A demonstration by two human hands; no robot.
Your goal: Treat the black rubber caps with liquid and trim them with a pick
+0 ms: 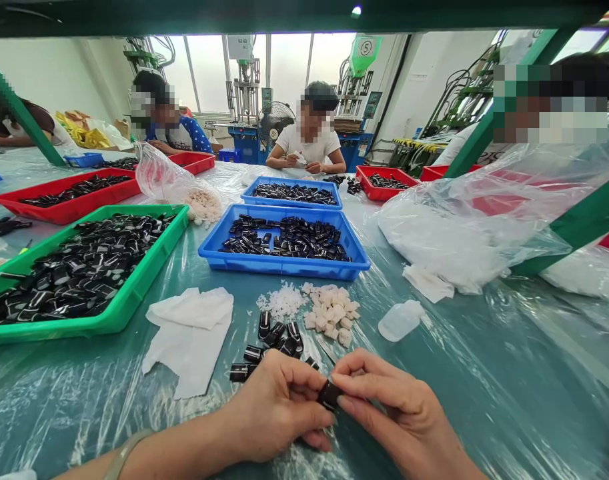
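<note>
Between my two hands is one small black glossy plastic part (329,395). My left hand (279,403) pinches its left side with thumb and fingers. From the other side, the fingertips of my right hand (397,400) close on it; whether they hold anything smaller is hidden. Just beyond my hands lies a loose cluster of similar black parts (277,339). Behind the cluster sit a heap of small white pieces (284,301) and a heap of cream-coloured chunks (333,312). A thin pointed tool (326,349) shows partly beside my right fingers.
A white cloth (191,337) lies left, a translucent bottle (400,321) right. Blue trays (284,265) and a green tray (119,317) hold black parts. Plastic bags (464,233) stand right, near a green frame bar (579,220). Several people sit around the plastic-covered table.
</note>
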